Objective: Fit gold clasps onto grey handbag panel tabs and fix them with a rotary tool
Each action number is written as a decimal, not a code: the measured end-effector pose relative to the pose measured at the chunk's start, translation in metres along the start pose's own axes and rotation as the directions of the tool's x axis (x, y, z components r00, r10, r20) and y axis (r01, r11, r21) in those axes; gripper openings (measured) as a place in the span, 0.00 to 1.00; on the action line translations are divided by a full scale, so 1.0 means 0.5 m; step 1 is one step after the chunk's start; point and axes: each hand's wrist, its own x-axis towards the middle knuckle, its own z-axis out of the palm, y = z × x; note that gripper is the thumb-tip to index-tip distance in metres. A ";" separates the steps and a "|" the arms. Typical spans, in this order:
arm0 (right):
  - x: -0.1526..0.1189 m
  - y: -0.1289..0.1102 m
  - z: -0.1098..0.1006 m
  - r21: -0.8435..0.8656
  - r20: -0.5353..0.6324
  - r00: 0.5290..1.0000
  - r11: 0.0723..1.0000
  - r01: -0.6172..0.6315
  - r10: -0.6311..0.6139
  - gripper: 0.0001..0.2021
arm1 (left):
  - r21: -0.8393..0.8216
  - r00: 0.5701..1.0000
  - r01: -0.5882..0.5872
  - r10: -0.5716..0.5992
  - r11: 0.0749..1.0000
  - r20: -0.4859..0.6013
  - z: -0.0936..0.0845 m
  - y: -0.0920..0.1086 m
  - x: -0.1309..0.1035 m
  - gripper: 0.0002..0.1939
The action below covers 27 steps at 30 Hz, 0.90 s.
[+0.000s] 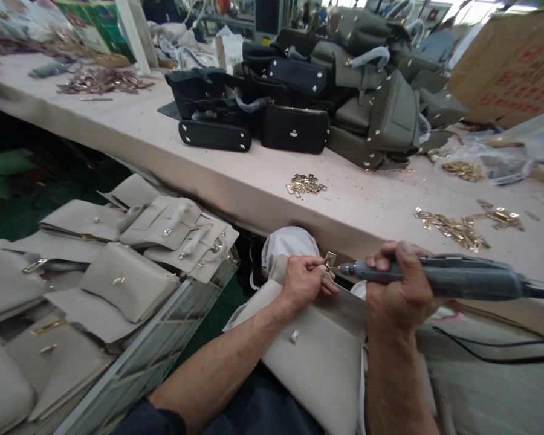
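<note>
A beige bag lies across my lap, a small metal clasp on its front. Its flap edge and a gold rectangular metal fitting are pinched between the fingers of my left hand. My right hand is wrapped round a dark electric screwdriver, held nearly level. The tool's tip points left and meets the fitting beside my left fingertips. Any screw at the tip is too small to make out.
Beige bags fill a crate at the left. On the table are black bags, olive bags and loose gold fittings. A cardboard box stands behind; black cables hang right.
</note>
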 end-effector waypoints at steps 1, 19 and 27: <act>-0.001 0.002 0.001 -0.001 0.005 1.000 1.000 0.002 -0.002 0.06 | 0.001 1.000 -0.003 0.003 1.000 -0.002 0.000 0.000 -0.001 0.08; -0.002 0.020 0.022 -0.146 0.277 0.960 0.987 0.072 -0.029 0.10 | 0.022 0.999 -0.003 0.002 1.000 0.048 -0.004 -0.009 0.005 0.07; 0.021 0.036 0.032 -0.128 0.390 0.918 0.992 -0.015 0.064 0.13 | -0.004 0.999 -0.045 0.045 0.999 0.018 -0.005 -0.012 -0.004 0.09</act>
